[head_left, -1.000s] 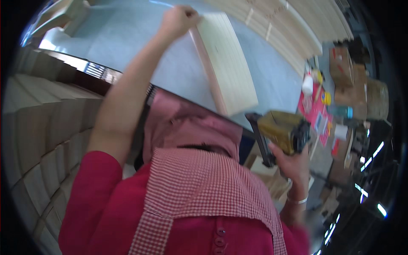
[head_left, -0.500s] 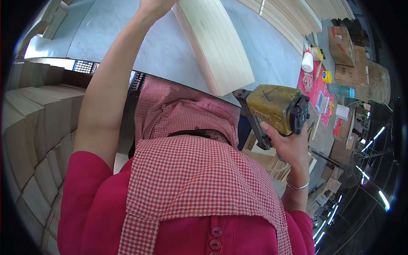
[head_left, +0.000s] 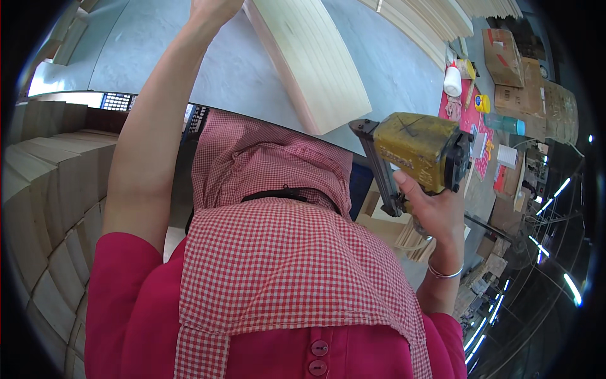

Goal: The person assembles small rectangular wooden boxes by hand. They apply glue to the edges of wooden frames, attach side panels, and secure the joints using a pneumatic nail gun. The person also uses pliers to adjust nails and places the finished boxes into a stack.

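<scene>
Right hand (head_left: 435, 211) was clenched around the grip of a yellow pneumatic nail gun (head_left: 416, 155), held up at about 3 o'clock, nose (head_left: 363, 126) pointing toward 10 o'clock. Nose sat just below the near end of a pale wood board (head_left: 315, 63), close to it but apart; no contact seen.

Left hand (head_left: 214, 7) was raised to 12 o'clock, cut off by the frame edge right beside the board's upper end. Couldn't tell whether it gripped the board or only steadied it.

Progress, as a judgement: board was positioned, gun was up, no fastening visible at the near end. Nailing looked not yet done.

Edges and room: the board's near end was a clean square edge at roughly 1 o'clock. Bare grey floor (head_left: 240, 69) lay around the board at 11–12 o'clock, so there was free space there. Tight at 9 o'clock: stacked pale wood blocks (head_left: 50, 189) close to the left arm. At 2–3 o'clock, cluttered: cardboard boxes (head_left: 505, 54), a white bottle (head_left: 452, 81), a pink mat (head_left: 470, 123). More board stacks (head_left: 435, 22) at 1 o'clock. Checked cloth and red top filled the lower centre, hiding whatever was below.
</scene>
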`<state>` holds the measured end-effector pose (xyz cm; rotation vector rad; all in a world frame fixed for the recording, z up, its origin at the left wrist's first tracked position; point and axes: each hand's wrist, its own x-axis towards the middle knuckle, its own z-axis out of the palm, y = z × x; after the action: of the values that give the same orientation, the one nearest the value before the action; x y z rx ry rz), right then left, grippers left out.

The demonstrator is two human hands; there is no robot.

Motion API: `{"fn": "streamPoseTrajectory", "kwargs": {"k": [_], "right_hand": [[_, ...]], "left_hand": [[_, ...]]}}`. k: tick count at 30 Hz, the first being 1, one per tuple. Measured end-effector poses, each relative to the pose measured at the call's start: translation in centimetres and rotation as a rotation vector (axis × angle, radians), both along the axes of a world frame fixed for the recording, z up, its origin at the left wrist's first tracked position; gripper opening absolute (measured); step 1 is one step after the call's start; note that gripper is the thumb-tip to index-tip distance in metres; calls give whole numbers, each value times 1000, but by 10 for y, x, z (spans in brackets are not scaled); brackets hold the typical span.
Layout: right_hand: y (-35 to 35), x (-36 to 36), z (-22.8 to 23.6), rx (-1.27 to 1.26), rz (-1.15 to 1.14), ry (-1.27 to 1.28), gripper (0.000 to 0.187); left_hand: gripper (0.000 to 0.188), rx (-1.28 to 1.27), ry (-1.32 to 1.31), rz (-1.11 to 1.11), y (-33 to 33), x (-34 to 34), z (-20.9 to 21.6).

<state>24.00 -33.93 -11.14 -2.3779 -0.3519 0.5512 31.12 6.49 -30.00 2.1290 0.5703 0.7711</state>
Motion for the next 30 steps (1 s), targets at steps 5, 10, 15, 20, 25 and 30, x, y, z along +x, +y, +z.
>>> {"fn": "streamPoseTrajectory", "kwargs": {"k": [5,10,15,20,25,30], "right_hand": [[5,10,2,-123,2,2,35],[10,20,6,-213,58,11,38],[5,34,2,-206,225,-117,42],[7,37,6,-230,263,-161,43],[-14,23,1,-165,161,-207,42],[-30,21,0,-62,44,-100,47]], "left_hand": [[31,-17,47,13,-1,-1,3],[33,11,44,24,0,-2,2],[33,-31,30,7,-6,-6,9],[43,-119,235,-115,4,-7,23],[95,624,77,-777,-25,-20,81],[117,1075,379,-1168,-96,-10,82]]}}
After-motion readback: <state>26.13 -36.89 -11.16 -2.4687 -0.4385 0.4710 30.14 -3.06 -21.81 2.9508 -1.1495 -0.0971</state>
